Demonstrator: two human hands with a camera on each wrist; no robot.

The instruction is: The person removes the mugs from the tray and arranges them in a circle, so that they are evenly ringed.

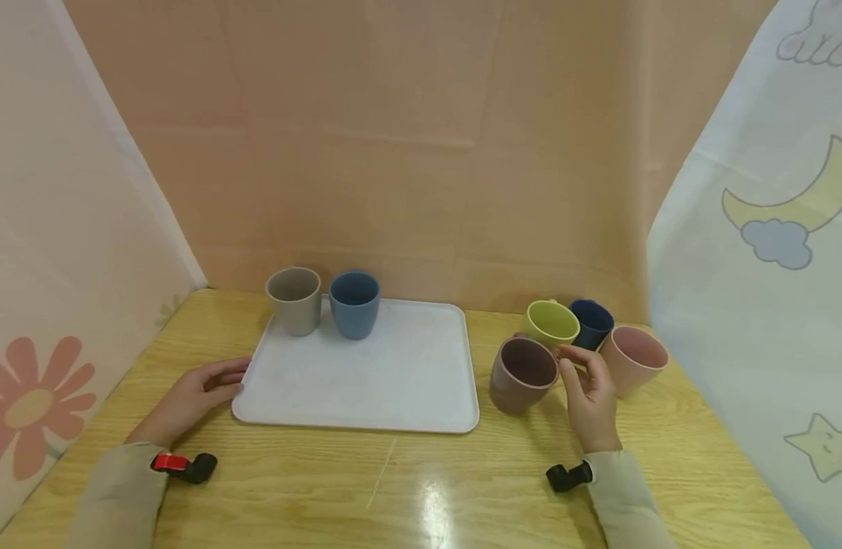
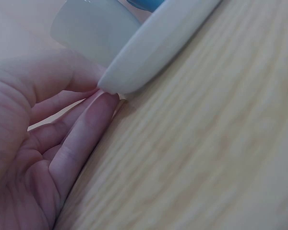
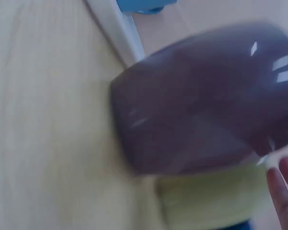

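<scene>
My left hand (image 1: 194, 396) pinches the near-left edge of the white tray (image 1: 366, 381), thumb over the rim and fingers beneath it in the left wrist view. My right hand (image 1: 591, 393) is beside the mauve cup (image 1: 513, 393), its fingertips close to the right side of the cup's rim. The right wrist view has its fingers (image 3: 280, 189) extended near the mouth of that cup, not wrapped round it. The mauve cup is right of the tray. On the tray's back left are a grey-beige cup (image 1: 297, 309) and a blue cup (image 1: 355, 313).
Behind the mauve cup are a yellow-green cup (image 1: 551, 324) and a navy cup (image 1: 591, 324). A pink cup (image 1: 634, 362) stands right of my right hand. The wooden table (image 1: 325, 488) meets an orange-tan backdrop (image 1: 393, 191), with printed sheets at both sides.
</scene>
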